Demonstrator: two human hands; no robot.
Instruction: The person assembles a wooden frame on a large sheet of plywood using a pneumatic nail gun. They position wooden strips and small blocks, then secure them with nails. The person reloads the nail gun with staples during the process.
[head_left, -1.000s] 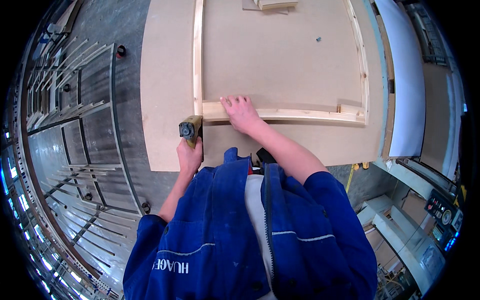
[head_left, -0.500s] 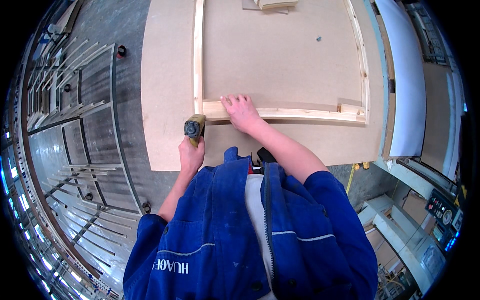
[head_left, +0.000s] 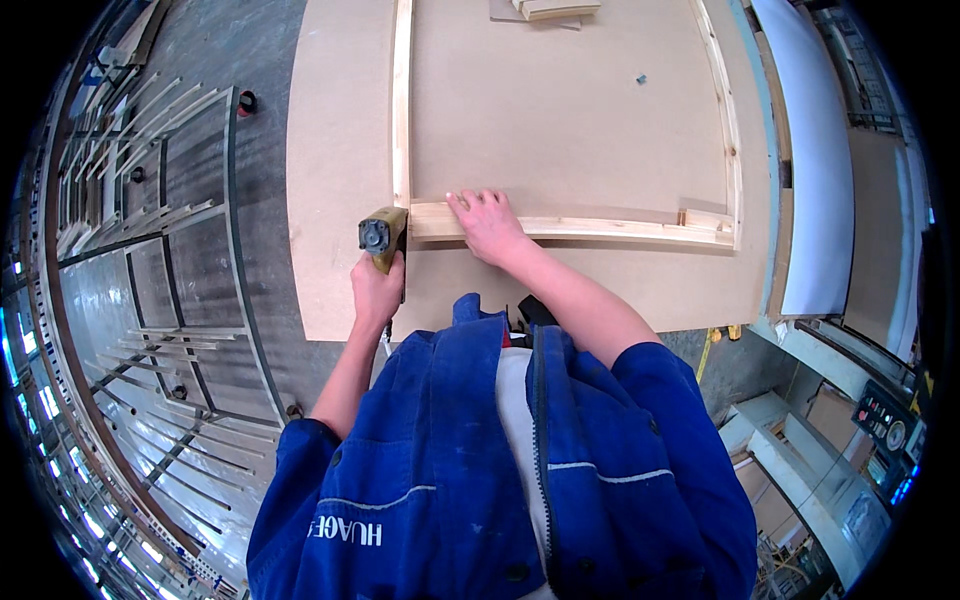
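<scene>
My left hand (head_left: 377, 288) is wrapped round the handle of a pneumatic nail gun (head_left: 380, 232), yellowish with a dark round cap. The gun's nose is against or just beside the near left corner of a pale wooden frame, where the near rail (head_left: 600, 230) meets the left side strip (head_left: 402, 110); exact contact cannot be made out. My right hand (head_left: 490, 226) lies over the near rail, just right of that corner, fingers across its top and thumb side hidden. Beneath the frame is a large brown fibreboard sheet (head_left: 560, 120).
A short wood block (head_left: 705, 218) sits inside the near right corner by the right side strip (head_left: 722, 110). Flat wood pieces (head_left: 555, 10) and a small bluish bit (head_left: 641, 79) lie on the sheet. A metal rack (head_left: 240, 260) stands left; a control panel (head_left: 888, 425) is at right.
The nail gun in my left hand has shifted slightly left and up, tilting outward at the corner. My right hand stays on the near rail. The whole view has moved slightly.
</scene>
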